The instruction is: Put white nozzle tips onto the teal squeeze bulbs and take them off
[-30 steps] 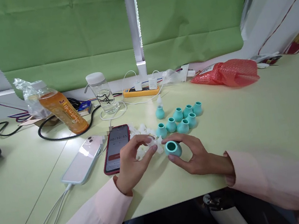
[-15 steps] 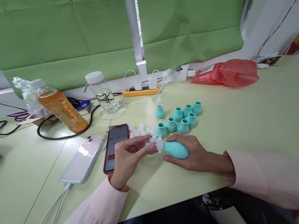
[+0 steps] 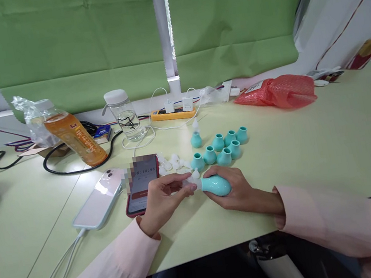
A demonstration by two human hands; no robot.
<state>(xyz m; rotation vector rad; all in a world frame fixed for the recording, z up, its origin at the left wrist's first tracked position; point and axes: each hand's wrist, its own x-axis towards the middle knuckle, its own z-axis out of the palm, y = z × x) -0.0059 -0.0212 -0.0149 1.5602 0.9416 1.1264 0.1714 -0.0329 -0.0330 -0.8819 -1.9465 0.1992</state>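
My right hand (image 3: 235, 187) is wrapped round a teal rubber bulb (image 3: 217, 185), its narrow end facing left. My left hand (image 3: 166, 196) pinches a clear plastic nozzle (image 3: 192, 183) at the mouth of that bulb; the fingers hide part of it. Just beyond my hands stand several open teal bulbs (image 3: 224, 157) in two rough rows. One more teal bulb (image 3: 196, 139) with a clear tip on it stands upright behind them. Small clear plastic pieces (image 3: 175, 161) lie in a pile left of the bulbs.
A red-cased phone (image 3: 141, 183) and a white phone (image 3: 98, 199) with a cable lie at the left. Farther back are an orange drink bottle (image 3: 77, 137), a clear bottle (image 3: 128, 120), a yellow power strip (image 3: 172, 114) and a red bubble-wrap bag (image 3: 280, 92).
The nozzle between my left fingers now sits closer against the bulb's mouth. My right fingers have shifted slightly round the bulb, and the whole view has moved a little.
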